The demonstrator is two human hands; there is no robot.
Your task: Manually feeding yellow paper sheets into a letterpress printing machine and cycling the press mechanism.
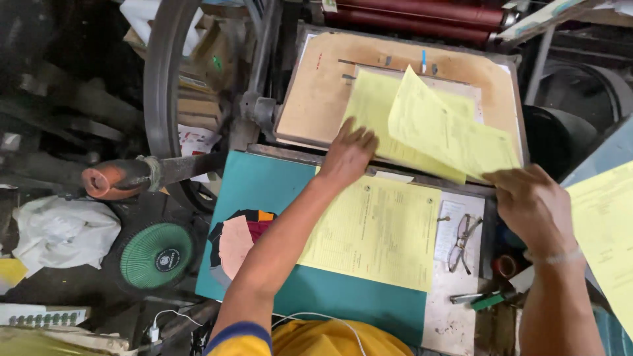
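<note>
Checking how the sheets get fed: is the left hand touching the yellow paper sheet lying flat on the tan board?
Touching. The head view shows the left hand with its fingers spread flat on the lower left part of the yellow paper sheet on the tan board.

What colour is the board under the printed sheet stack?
Teal board, clearest in the head view, beneath the yellow stack.

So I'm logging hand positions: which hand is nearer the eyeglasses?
Right. The right hand is just up and to the right of the eyeglasses, holding a yellow sheet; the left hand presses paper farther away on the platen.
</note>
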